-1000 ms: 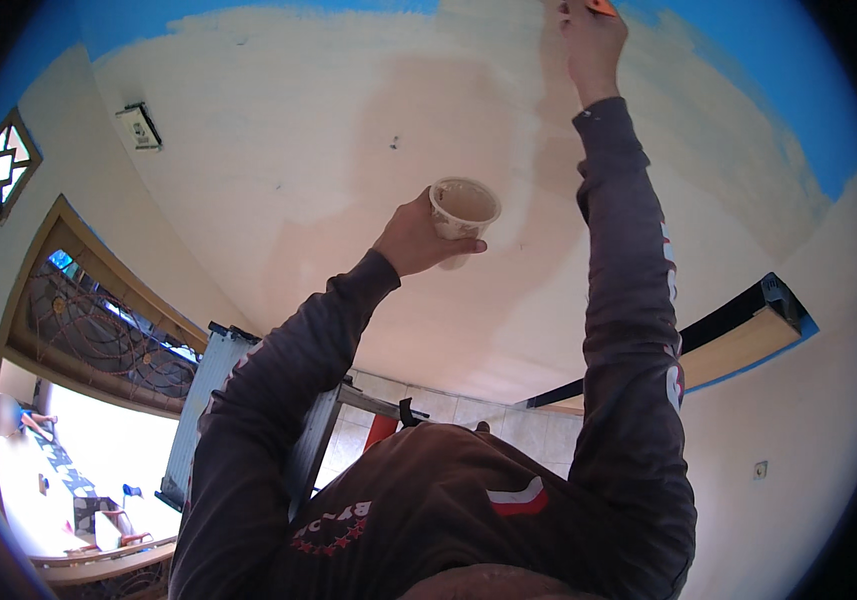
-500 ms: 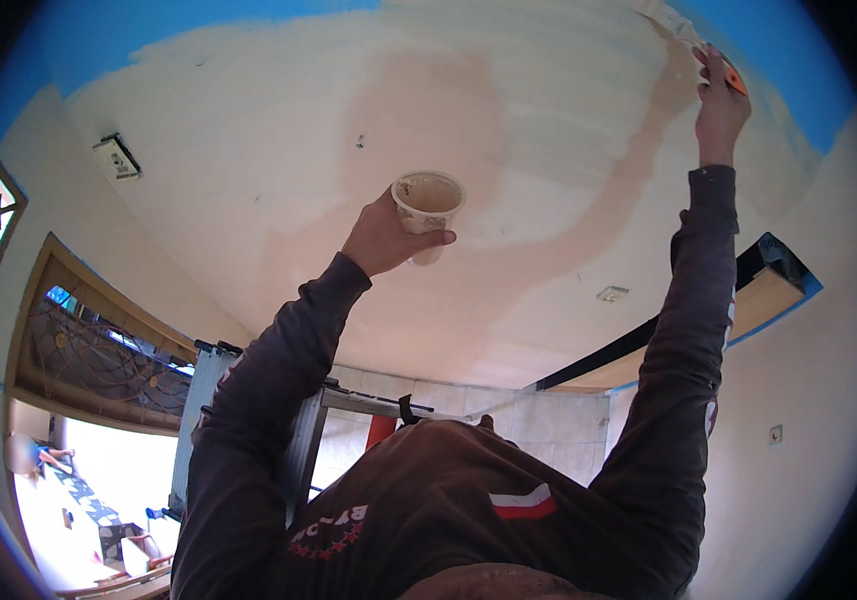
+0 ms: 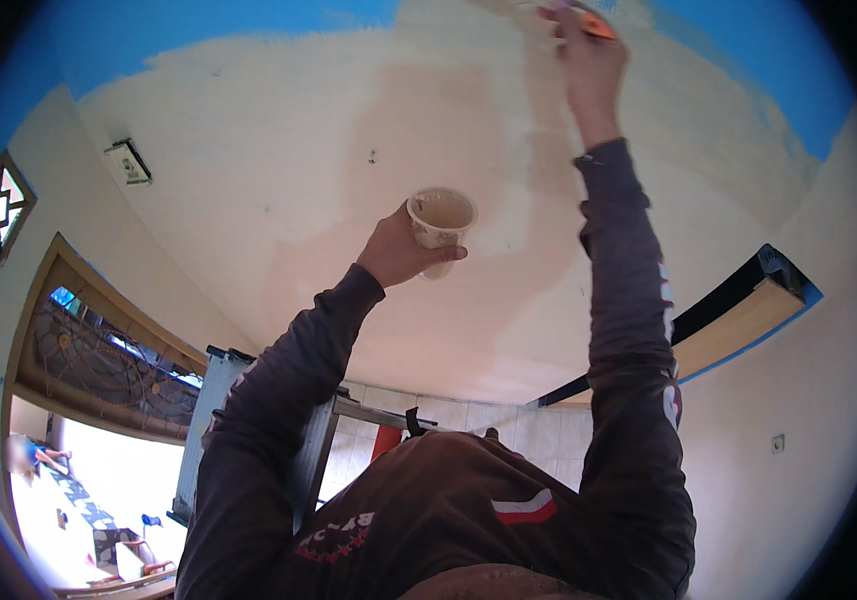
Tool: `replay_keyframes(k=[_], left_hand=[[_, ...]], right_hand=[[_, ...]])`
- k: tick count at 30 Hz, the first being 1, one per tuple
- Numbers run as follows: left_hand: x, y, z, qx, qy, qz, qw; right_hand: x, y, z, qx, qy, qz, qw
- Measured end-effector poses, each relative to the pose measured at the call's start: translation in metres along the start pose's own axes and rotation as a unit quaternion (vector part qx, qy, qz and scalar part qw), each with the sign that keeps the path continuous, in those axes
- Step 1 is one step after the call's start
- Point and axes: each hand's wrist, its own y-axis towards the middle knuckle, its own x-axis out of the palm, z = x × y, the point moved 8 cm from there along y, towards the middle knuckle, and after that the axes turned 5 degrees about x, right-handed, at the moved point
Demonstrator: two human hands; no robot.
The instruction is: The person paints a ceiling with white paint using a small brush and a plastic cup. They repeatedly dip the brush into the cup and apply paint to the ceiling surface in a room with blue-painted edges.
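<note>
Passage: open air between bare left hand [image 3: 393, 250] and bare right hand [image 3: 590, 78], up to cream-painted wall [image 3: 513, 215] | Obstacles: round whitish plastic cup [image 3: 440, 228] in left hand; grey metal ladder [image 3: 316, 455] beside dark left sleeve [image 3: 288, 370]; black-and-tan wooden ledge [image 3: 743, 325] beyond dark right sleeve [image 3: 630, 290]

This looks like a room in somebody's home. The big front wall [image 3: 248, 130] is mostly cream, with bright blue paint [image 3: 248, 15] along the top — and the edge between the colours is wobbly and streaky. The side wall has a little diamond-shaped window [image 3: 0, 208], and a wide doorway with a brown wooden frame [image 3: 21, 360]. Curly lines fill a dark panel [image 3: 108, 360] at the top of it. Through the doorway it is very bright, and a person [image 3: 48, 458] is out there near a chair [image 3: 133, 560]. There are pale tiles [image 3: 548, 430] low down, a wall socket [image 3: 777, 443] and what looks like a metal ladder [image 3: 203, 430] — grey and tall.
</note>
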Motion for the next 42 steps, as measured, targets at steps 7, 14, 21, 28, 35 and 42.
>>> replay_keyframes(k=[7, 14, 21, 28, 35, 42], left_hand=[[0.002, 0.002, -0.003, 0.021, 0.001, 0.004, 1.000], [0.002, 0.001, 0.001, 0.034, 0.012, 0.005, 0.999], [0.003, -0.001, 0.006, 0.001, 0.020, -0.008, 1.000], [0.003, 0.000, 0.005, -0.011, 0.017, -0.014, 1.000], [0.002, -0.003, 0.002, -0.016, -0.006, -0.011, 1.000], [0.008, 0.001, 0.001, -0.007, -0.016, -0.030, 0.999]], right_hand=[[0.091, -0.007, 0.038, 0.038, 0.083, -0.072, 0.993], [0.092, 0.006, 0.039, -0.046, 0.128, -0.060, 0.989], [0.017, 0.028, 0.033, -0.046, -0.001, -0.007, 0.999], [-0.122, 0.044, 0.024, 0.015, -0.034, 0.094, 0.995], [-0.245, 0.046, 0.005, -0.005, -0.109, 0.159, 0.981], [-0.310, 0.042, -0.015, -0.010, -0.127, 0.206, 0.970]])
